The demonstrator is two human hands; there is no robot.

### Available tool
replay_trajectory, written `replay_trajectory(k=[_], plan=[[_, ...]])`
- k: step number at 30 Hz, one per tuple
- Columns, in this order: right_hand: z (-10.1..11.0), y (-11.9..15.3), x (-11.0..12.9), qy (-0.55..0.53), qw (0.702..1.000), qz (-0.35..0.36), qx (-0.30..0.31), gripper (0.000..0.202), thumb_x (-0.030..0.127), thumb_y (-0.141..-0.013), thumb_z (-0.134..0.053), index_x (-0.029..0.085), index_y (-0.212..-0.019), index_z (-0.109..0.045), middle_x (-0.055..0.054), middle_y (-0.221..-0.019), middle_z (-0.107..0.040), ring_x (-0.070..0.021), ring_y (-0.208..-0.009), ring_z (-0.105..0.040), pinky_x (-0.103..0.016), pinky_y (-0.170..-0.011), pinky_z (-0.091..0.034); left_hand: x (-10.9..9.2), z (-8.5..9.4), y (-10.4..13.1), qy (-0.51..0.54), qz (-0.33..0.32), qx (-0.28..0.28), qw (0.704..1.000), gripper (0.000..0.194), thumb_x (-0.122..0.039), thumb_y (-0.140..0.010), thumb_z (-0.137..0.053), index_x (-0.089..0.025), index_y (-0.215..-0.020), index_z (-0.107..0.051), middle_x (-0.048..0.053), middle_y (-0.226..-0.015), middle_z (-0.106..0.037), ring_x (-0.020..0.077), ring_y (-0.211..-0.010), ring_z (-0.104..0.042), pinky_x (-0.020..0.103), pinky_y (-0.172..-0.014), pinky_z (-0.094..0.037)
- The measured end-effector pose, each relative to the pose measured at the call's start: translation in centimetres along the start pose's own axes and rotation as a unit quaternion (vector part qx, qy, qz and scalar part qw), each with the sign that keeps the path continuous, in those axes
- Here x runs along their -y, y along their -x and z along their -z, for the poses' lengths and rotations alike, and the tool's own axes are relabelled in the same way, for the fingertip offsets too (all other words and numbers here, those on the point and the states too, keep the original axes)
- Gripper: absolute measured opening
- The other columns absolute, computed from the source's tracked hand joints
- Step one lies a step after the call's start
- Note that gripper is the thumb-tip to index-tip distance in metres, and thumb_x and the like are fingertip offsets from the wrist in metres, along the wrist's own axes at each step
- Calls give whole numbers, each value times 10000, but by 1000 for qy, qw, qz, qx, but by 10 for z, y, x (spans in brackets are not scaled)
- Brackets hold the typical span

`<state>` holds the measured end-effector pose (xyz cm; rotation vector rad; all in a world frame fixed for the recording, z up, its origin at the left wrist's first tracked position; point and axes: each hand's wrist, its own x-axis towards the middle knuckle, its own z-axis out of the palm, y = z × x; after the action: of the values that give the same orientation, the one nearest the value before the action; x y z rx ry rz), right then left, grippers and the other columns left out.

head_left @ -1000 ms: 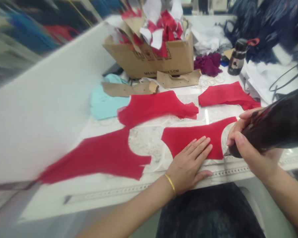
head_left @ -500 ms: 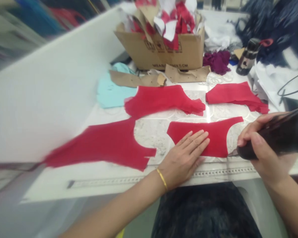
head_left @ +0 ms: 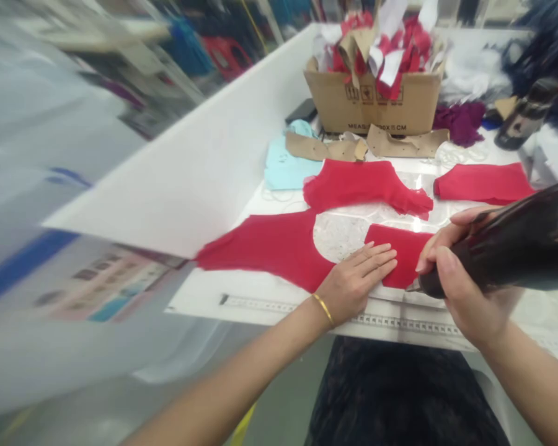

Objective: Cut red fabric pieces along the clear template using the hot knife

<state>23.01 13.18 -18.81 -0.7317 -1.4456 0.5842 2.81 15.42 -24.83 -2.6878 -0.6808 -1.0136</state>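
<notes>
My left hand (head_left: 356,279) lies palm down with its fingers stretched out, over the left part of a cut red fabric piece (head_left: 402,251). A gold bracelet circles that wrist. Wrapped in my right hand (head_left: 465,285) is a black hand-held tool (head_left: 521,244) with a thin metal tip, whose exact kind I cannot make out. The tip sits at the piece's lower edge; the tool and hand hide its right side. A larger red fabric piece (head_left: 270,244) spreads to the left, its right end partly behind my left hand.
Further red fabric (head_left: 363,189) and a folded red piece (head_left: 483,183) lie behind. A printed tape measure (head_left: 400,322) runs along the table's front. At the back stand a cardboard box (head_left: 376,108) of scraps and a dark bottle (head_left: 525,118). A white panel (head_left: 204,130) borders the left.
The view has swung left, so the table appears further right. Against the fabric piece, my left hand has shifted left, and the tool tip has moved left along its lower edge.
</notes>
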Motion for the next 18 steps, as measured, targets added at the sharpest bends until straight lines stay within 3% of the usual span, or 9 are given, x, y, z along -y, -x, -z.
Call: replay_trajectory(k=[6, 13, 18], plan=[[-28, -5, -1, 4, 1000, 23, -6, 318, 288, -860, -670, 232, -1117, -492, -5, -739, -532, -222, -706, -653, -439, -692, -582, 0, -2, 0, 27, 6, -41, 999, 418, 52, -861, -399, -77, -1227, -553, 155, -1238, -663, 253, -1289, -580, 444, -1073, -544], [-33, -4, -3, -5, 1000, 24, 0, 232, 261, -884, -645, 218, -1089, -545, -11, -754, -533, -205, -696, -654, -415, -699, -593, -1, -3, 3, 51, 17, -53, 997, 381, 61, -845, -429, -74, -1172, -570, 141, -1187, -680, 273, -1200, -634, 456, -1035, -569], [-39, -2, -4, -5, 999, 16, -30, 271, 240, -868, -644, 236, -1118, -542, -15, -818, -579, -188, -675, -642, -397, -677, -596, -2, -3, 3, 26, 14, -63, 998, 400, 60, -847, -400, -72, -1181, -573, 141, -1170, -689, 246, -1196, -642, 420, -1032, -576]])
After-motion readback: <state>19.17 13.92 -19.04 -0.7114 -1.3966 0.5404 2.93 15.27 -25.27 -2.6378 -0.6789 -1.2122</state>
